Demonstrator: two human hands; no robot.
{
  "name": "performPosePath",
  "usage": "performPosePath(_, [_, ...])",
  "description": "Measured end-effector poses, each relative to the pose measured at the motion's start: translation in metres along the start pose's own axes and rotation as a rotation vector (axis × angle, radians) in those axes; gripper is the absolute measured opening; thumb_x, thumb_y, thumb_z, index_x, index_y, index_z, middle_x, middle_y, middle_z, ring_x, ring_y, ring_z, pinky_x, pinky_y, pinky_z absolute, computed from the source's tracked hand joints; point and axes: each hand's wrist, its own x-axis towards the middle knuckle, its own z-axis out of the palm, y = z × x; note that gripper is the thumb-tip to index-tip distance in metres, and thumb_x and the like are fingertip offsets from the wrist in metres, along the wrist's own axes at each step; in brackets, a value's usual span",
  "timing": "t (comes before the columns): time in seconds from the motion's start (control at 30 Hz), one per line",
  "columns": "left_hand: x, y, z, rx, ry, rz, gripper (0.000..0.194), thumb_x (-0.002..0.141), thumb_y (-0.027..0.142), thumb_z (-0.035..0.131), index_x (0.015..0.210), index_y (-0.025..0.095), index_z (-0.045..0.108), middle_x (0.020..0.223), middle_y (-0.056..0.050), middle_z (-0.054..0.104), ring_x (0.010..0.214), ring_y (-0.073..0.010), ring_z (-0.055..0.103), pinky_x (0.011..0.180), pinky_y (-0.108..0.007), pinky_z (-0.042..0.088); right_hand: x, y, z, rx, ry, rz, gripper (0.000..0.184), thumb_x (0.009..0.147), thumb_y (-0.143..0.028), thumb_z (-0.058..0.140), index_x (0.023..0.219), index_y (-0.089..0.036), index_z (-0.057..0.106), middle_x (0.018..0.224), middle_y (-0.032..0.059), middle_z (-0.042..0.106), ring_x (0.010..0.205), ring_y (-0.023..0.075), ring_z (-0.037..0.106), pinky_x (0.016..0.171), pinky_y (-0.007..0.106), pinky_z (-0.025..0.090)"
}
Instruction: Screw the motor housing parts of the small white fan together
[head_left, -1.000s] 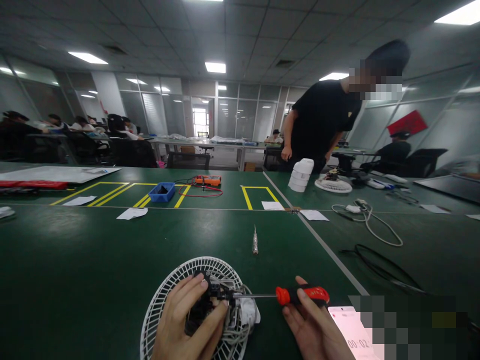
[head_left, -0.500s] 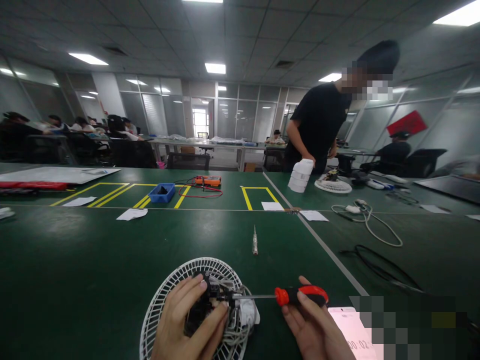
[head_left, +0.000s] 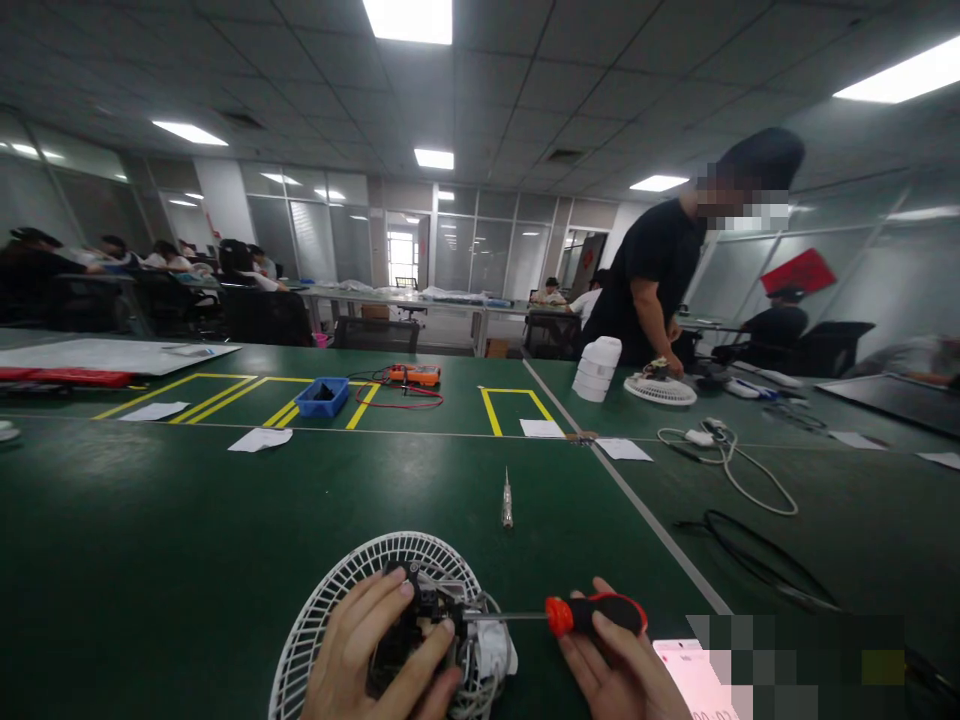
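A white round fan grille (head_left: 330, 610) lies flat on the green table at the bottom centre, with a black motor assembly (head_left: 411, 625) and white wires on top of it. My left hand (head_left: 367, 655) is closed around the black motor assembly. My right hand (head_left: 619, 670) grips the red and black handle of a screwdriver (head_left: 592, 613). Its shaft lies level and its tip meets the motor assembly from the right.
A small clear-handled screwdriver (head_left: 507, 500) lies farther out on the table. A phone (head_left: 694, 680) rests by my right hand. White cable (head_left: 739, 470) and black cable (head_left: 750, 545) lie at right. A person in black (head_left: 660, 280) stands by another fan grille (head_left: 660, 390) and white stacked parts (head_left: 596, 368). A blue tray (head_left: 322, 397) and orange meter (head_left: 415, 374) sit at the back.
The view has tilted up slightly, so everything sits lower in frame. The person in black has moved right and now reaches toward the far fan grille. My hands keep their grips.
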Motion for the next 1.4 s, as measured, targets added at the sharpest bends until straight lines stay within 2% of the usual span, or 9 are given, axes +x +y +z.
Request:
performPosePath(0.1, [0.001,0.0,-0.001,-0.002,0.003,0.01,0.038,0.078,0.022,0.082,0.114,0.031,0.073,0.132,-0.007,0.056,0.121,-0.0266,0.063,0.103,-0.045,0.058,0.001,0.0,0.001,0.011,-0.015,0.013,0.079,0.061,-0.027,0.096,0.127,-0.024,0.053,0.102,0.0081,0.078,0.099,0.0289,0.075,0.086,0.04,0.06])
performPosePath(0.27, [0.002,0.001,-0.002,-0.005,0.001,0.007,0.036,0.079,0.023,0.081,0.114,0.029,0.072,0.134,-0.008,0.055,0.123,-0.0275,0.062,0.105,-0.046,0.057,-0.001,0.003,0.008,-0.027,0.061,-0.006,0.08,0.06,-0.031,0.097,0.128,-0.027,0.055,0.089,0.0012,0.077,0.078,0.0237,0.076,0.068,0.034,0.061])
performPosePath(0.37, [0.002,0.003,-0.003,-0.018,0.001,-0.011,0.034,0.08,0.021,0.08,0.112,0.028,0.073,0.133,-0.008,0.056,0.123,-0.0277,0.062,0.106,-0.047,0.056,-0.003,0.002,0.011,0.036,0.071,-0.001,0.076,0.054,-0.022,0.098,0.119,-0.024,0.059,0.092,0.0013,0.077,0.085,0.0236,0.076,0.078,0.035,0.062])
performPosePath(0.47, [0.003,0.004,-0.003,-0.038,0.007,-0.03,0.033,0.081,0.019,0.078,0.112,0.028,0.073,0.131,-0.008,0.056,0.124,-0.028,0.061,0.106,-0.048,0.056,-0.004,0.001,0.011,0.071,0.063,0.021,0.083,0.049,-0.017,0.098,0.122,-0.022,0.058,0.099,0.0046,0.078,0.095,0.026,0.075,0.086,0.037,0.061])
performPosePath(0.67, [0.004,0.002,-0.003,-0.021,0.0,-0.002,0.035,0.079,0.017,0.08,0.112,0.029,0.074,0.128,-0.008,0.056,0.121,-0.0278,0.062,0.101,-0.047,0.059,-0.002,0.006,0.007,-0.062,0.004,-0.025,0.085,0.064,-0.035,0.095,0.137,-0.032,0.051,0.09,-0.001,0.076,0.087,0.0242,0.075,0.08,0.038,0.061])
performPosePath(0.93, [0.004,0.006,-0.003,-0.057,0.008,-0.053,0.033,0.08,0.011,0.077,0.109,0.027,0.075,0.127,-0.009,0.055,0.122,-0.0293,0.06,0.102,-0.05,0.056,-0.009,0.001,0.012,0.002,0.003,-0.007,0.087,0.052,-0.025,0.098,0.128,-0.024,0.056,0.108,0.0094,0.076,0.107,0.0314,0.072,0.093,0.043,0.058])
performPosePath(1.03, [0.004,0.008,-0.003,-0.073,0.008,-0.064,0.034,0.08,0.01,0.076,0.109,0.026,0.075,0.128,-0.01,0.055,0.124,-0.0296,0.059,0.104,-0.05,0.054,-0.01,0.001,0.014,-0.018,-0.017,-0.031,0.086,0.059,-0.034,0.096,0.134,-0.029,0.053,0.106,0.0065,0.077,0.102,0.0308,0.074,0.089,0.045,0.059])
performPosePath(1.13, [0.003,0.008,-0.003,-0.09,0.004,-0.071,0.033,0.081,0.009,0.075,0.109,0.026,0.076,0.129,-0.01,0.054,0.125,-0.0294,0.058,0.106,-0.05,0.052,-0.011,0.002,0.015,-0.068,0.013,-0.066,0.083,0.063,-0.04,0.095,0.134,-0.03,0.054,0.101,0.0035,0.077,0.096,0.028,0.075,0.084,0.041,0.061])
performPosePath(1.4, [0.0,0.0,-0.005,-0.036,-0.029,-0.015,0.033,0.083,0.014,0.074,0.113,0.028,0.075,0.13,-0.011,0.054,0.124,-0.0299,0.059,0.104,-0.051,0.054,-0.011,0.0,0.016,0.021,0.013,-0.02,0.083,0.053,-0.023,0.097,0.126,-0.02,0.058,0.109,0.0097,0.076,0.105,0.0295,0.073,0.096,0.041,0.057])
